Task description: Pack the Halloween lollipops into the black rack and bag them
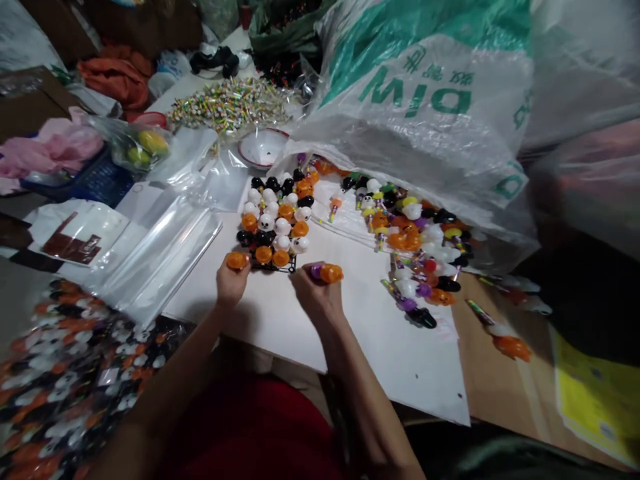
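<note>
My left hand [231,283] is closed around a small toy with an orange pumpkin top [237,260], at the near left corner of a black grid rack [273,269]. Several figure tops in white, black and orange [268,222] stand upright in rows in that rack. To the rack's right, my right hand [316,293] grips another toy with an orange pumpkin top and a purple collar [330,273], lying tilted to the right. Its lower part is hidden in my fingers. A strip of the rack's near edge shows bare between my hands.
Loose figure toys [407,227] spill from a big clear plastic bag [425,113] on the right. One orange-topped toy [510,347] lies on cardboard. Clear plastic sleeves [160,247] lie left of the white board [370,360]. Behind are a bowl [263,147] and heaped colourful tubes [230,103].
</note>
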Action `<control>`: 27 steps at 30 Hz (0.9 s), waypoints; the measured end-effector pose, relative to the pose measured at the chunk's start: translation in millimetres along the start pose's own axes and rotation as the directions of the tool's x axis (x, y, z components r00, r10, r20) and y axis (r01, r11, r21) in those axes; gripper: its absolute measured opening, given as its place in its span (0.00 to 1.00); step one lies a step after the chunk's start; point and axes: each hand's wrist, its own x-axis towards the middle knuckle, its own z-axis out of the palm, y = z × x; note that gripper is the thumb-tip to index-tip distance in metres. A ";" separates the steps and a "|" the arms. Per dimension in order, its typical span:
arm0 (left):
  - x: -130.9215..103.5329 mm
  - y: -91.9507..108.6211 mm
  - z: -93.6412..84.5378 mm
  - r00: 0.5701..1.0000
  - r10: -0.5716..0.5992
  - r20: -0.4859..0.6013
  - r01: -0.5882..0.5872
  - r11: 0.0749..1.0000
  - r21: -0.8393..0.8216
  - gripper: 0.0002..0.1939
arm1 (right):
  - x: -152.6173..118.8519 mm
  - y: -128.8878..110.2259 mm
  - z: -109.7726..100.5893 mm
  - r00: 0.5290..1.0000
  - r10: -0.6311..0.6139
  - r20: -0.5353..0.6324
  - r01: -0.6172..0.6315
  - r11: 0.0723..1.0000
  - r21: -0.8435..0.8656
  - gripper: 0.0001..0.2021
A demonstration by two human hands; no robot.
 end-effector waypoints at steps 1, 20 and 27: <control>-0.2 -1.9 0.4 1.000 0.012 -0.002 -0.012 0.998 0.061 0.11 | 5.0 0.1 1.6 0.999 -0.039 -0.011 0.038 0.999 -0.020 0.11; -18.5 -0.7 -29.5 0.937 0.162 0.309 -0.279 0.880 0.384 0.08 | -10.9 8.0 -8.0 0.953 -0.256 0.164 0.300 0.882 -0.362 0.16; -60.2 -25.1 -38.0 0.826 0.120 0.550 -0.317 0.907 0.279 0.07 | -111.6 47.1 -34.7 0.967 -0.243 0.079 0.253 0.871 -0.421 0.15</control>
